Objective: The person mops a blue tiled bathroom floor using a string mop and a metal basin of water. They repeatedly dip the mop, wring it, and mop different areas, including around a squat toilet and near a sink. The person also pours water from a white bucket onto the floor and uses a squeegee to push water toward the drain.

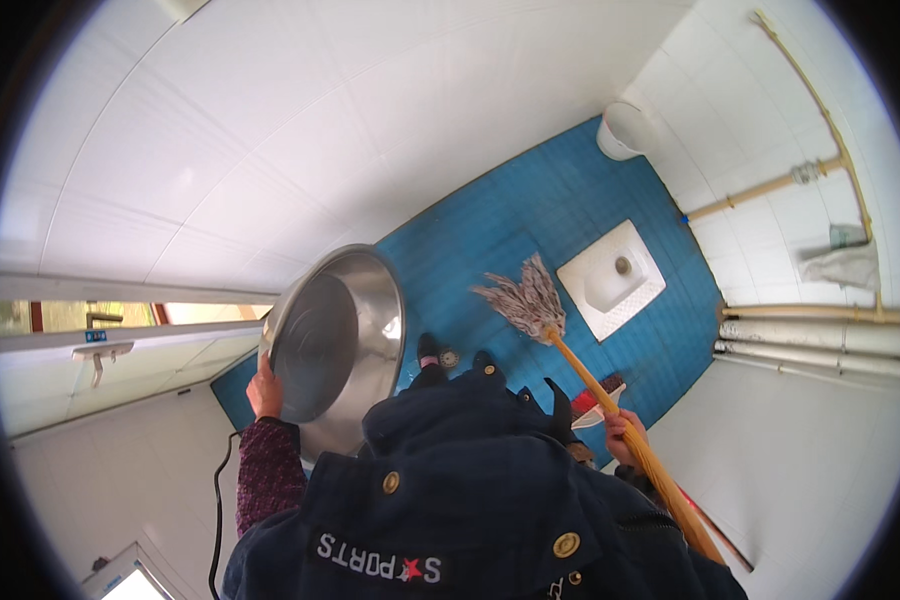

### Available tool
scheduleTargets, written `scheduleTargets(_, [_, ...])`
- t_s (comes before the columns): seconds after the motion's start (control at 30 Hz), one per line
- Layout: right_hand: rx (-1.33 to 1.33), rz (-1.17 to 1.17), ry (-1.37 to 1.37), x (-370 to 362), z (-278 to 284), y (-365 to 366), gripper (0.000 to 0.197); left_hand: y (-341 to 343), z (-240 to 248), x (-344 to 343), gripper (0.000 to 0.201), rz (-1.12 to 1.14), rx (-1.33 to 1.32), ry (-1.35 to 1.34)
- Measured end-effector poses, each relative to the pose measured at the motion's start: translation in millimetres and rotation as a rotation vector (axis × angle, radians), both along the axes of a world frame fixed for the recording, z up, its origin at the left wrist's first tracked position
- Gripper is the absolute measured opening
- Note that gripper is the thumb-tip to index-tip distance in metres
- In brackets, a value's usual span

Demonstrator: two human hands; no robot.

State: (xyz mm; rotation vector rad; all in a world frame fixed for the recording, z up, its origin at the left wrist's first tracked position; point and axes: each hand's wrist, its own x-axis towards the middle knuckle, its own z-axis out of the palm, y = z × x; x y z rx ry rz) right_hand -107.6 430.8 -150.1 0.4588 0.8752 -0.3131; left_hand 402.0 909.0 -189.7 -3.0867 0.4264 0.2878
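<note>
A large shiny metal basin (pixel 378 325) is tipped on its side at my left, its hollow facing me. My left hand (pixel 263 390) is closed on the basin's near left rim. In my right hand (pixel 625 436) is the wooden handle of a mop (pixel 582 369), which slants away from my right side. The mop's grey-brown string head (pixel 530 300) lies on the blue floor, just left of a white squat toilet (pixel 585 262). Below the mop head, close to the handle, is a red and white dustpan-like thing (pixel 592 404), partly hidden.
Blue flooring (pixel 460 240) runs between white walls. A white bucket (pixel 618 140) stands in the far corner. Pipes (pixel 810 335) line the right wall, with a cloth (pixel 840 268) hanging there. At left is a door with a handle (pixel 98 352). A dark cord (pixel 218 500) hangs beside my left sleeve.
</note>
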Motion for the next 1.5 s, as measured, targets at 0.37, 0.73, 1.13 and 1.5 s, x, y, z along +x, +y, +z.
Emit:
scheduleTargets(0.37, [0.051,0.073,0.153,51,2,55,0.024,20,-41,34,0.059,-0.063,0.030,0.222])
scheduleTargets(0.73, [0.044,0.188,0.035,25,-9,69,0.019,60,-41,19,0.052,-0.093,0.070,0.149])
scheduleTargets(1.13, [0.074,0.284,0.071,11,-13,79,0.020,204,11,-84,0.030,0.090,0.174,0.016])
scheduleTargets(1.5, [0.082,0.462,0.099,60,15,152,0.016,435,6,-211,0.053,0.551,0.253,-0.048])
